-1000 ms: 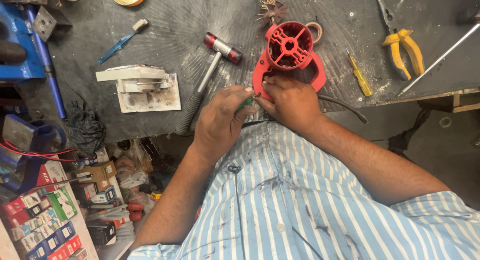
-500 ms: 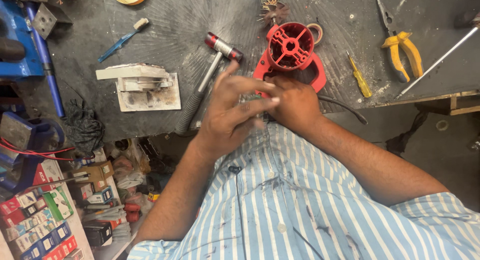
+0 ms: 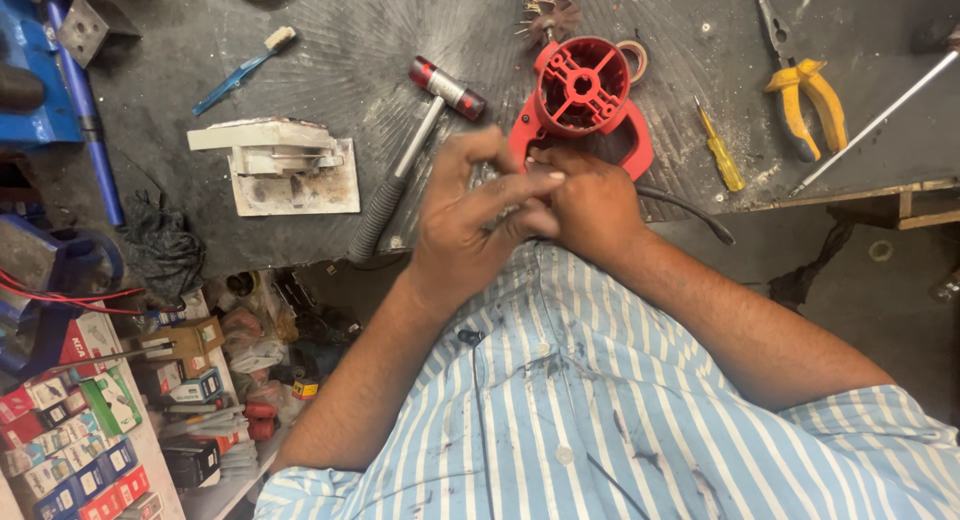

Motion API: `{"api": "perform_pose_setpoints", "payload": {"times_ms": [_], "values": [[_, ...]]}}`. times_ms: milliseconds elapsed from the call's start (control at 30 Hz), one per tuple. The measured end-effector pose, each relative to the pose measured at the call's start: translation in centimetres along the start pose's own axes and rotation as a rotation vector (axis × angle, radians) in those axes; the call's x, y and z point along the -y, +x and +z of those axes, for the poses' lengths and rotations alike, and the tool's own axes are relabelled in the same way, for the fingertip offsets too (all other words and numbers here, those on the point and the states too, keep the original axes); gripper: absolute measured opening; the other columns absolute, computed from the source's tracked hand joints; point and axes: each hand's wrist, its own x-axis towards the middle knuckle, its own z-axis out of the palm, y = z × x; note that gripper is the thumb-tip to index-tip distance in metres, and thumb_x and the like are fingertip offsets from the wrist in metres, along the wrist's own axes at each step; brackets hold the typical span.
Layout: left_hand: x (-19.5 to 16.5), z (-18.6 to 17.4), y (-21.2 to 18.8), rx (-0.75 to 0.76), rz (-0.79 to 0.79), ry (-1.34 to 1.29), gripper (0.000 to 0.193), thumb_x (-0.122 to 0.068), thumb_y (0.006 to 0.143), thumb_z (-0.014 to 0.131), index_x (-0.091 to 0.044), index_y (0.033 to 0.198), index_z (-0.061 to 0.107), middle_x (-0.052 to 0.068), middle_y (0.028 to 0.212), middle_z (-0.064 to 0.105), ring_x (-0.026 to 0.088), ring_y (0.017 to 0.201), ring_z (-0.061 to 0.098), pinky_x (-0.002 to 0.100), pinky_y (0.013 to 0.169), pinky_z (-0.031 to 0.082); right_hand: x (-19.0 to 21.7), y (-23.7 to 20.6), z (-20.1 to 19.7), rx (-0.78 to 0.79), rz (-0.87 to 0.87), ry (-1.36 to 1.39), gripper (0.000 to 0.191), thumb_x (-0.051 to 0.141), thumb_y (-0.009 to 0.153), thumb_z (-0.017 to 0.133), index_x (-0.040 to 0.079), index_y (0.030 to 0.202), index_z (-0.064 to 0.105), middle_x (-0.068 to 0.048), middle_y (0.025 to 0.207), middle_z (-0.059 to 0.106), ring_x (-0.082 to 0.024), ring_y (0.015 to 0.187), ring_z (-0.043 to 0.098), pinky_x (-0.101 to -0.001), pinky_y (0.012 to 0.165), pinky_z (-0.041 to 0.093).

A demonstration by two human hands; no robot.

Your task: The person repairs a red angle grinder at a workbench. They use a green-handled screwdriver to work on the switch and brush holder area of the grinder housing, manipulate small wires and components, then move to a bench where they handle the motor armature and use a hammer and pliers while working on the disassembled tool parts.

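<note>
Two hands meet in the middle of the frame, right at the near edge of a big dark workbench (image 3: 400,40) that is scratched and dusty. The biggest thing near them is a red plastic housing (image 3: 585,105), round like a wheel with spokes and a hole in its middle, and with a loop handle on its lower side. It lies just above the hands, and its handle end points down toward them. The right hand (image 3: 590,205) is the nearer one; its knuckles touch the red handle and its fingers are curled in, but I cannot tell what they pinch, because the other hand covers that spot. The left hand (image 3: 470,220) comes from the lower left, half open, with its fingers stretched out straight across the right hand, and I cannot see anything in it. A thin black cable (image 3: 690,210) runs out to the right from under the right hand. Left of the hands lies a hammer (image 3: 410,165) with a shiny metal shaft, a ribbed grey grip and a red and black head; its long side slants from the lower left up to the right. Farther left sits a flat white block (image 3: 270,150) on a dirty plate. At the upper right lie pliers with yellow handles (image 3: 805,90), and nearer in, a small yellow screwdriver (image 3: 718,145). At the upper left is a blue toothbrush (image 3: 245,70).
</note>
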Motion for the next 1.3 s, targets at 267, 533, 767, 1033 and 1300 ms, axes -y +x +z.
{"api": "perform_pose_setpoints", "payload": {"times_ms": [267,533,767,1033,1300], "values": [[1.8,0.6,-0.8,0.016,0.021,-0.343,0.023,-0.023,0.111,0.061,-0.003,0.12,0.067,0.007,0.108,0.068,0.018,0.109,0.068,0.039,0.114,0.055,0.2,0.1,0.0,0.091,0.107,0.005,0.034,0.027,0.079,0.083,0.006,0.105,0.074,-0.01,0.104,0.071,-0.03,0.093,0.072,-0.043,0.077,0.058],[2.1,2.4,-1.1,0.089,-0.088,-0.692,0.03,-0.027,0.103,0.049,-0.002,0.086,0.053,0.007,0.078,0.055,0.017,0.072,0.053,0.031,0.068,0.043,0.2,0.2,-0.2,0.043,0.014,-0.02,0.037,0.025,0.076,0.08,0.007,0.108,0.073,-0.009,0.114,0.073,-0.029,0.095,0.073,-0.0412,0.079,0.059],[0.9,2.3,0.9,0.126,0.032,-0.477,0.025,-0.021,0.104,0.047,-0.002,0.089,0.052,0.011,0.082,0.052,0.021,0.071,0.055,0.034,0.067,0.045,0.6,0.6,-0.6,0.141,0.125,-0.028,0.032,0.026,0.081,0.076,0.007,0.106,0.07,-0.011,0.104,0.072,-0.032,0.091,0.072,-0.043,0.077,0.058],[1.3,2.5,0.7,0.013,-0.122,-0.636,0.03,-0.023,0.109,0.046,-0.003,0.086,0.051,0.006,0.073,0.052,0.015,0.065,0.054,0.027,0.065,0.048,0.5,0.2,-0.4,-0.008,0.007,-0.006,0.021,0.022,0.085,0.076,0.006,0.097,0.07,-0.011,0.105,0.072,-0.03,0.089,0.072,-0.0424,0.076,0.058],[-0.1,3.1,0.6,-0.252,-0.183,-0.426,0.027,-0.016,0.102,0.039,0.005,0.092,0.051,0.011,0.091,0.052,0.018,0.087,0.054,0.033,0.081,0.048,0.5,0.2,-0.4,0.016,0.013,-0.028,0.029,0.028,0.078,0.081,0.008,0.099,0.075,-0.011,0.094,0.07,-0.03,0.083,0.071,-0.0435,0.07,0.057]]}}
